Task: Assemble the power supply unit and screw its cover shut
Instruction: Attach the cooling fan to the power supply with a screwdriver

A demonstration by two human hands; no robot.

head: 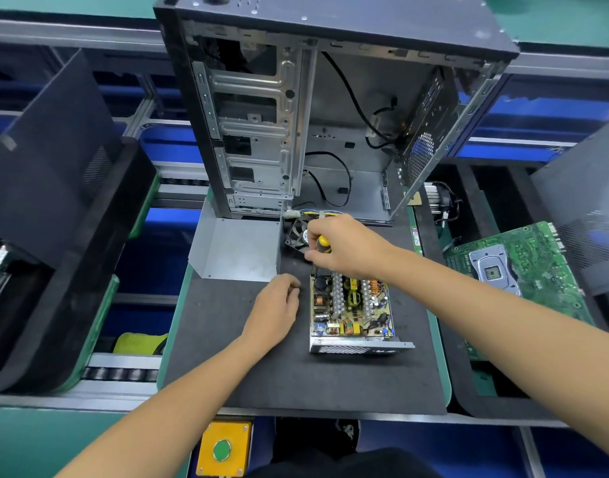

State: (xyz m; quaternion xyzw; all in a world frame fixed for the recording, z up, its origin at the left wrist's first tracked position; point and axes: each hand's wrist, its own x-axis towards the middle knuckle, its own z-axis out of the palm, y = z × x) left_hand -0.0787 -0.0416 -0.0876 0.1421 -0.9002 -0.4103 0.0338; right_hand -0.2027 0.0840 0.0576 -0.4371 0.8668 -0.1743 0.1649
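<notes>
The open power supply unit (pixel 353 312) lies on the black mat, its circuit board bare inside the metal base. Its grey cover (pixel 237 250) lies apart, to the upper left. A black fan (pixel 296 236) with coloured wires sits at the unit's far end. My right hand (pixel 344 246) grips a yellow-and-black screwdriver (pixel 323 243) held over the unit's far left corner. My left hand (pixel 275 310) rests on the mat just left of the unit, its fingers curled in; whether it holds anything is hidden.
An open computer case (pixel 313 115) stands upright behind the mat. A green motherboard (pixel 523 270) lies in a tray on the right. Dark trays and panels (pixel 55 201) stand on the left. A yellow box with a green button (pixel 224 448) sits at the near edge.
</notes>
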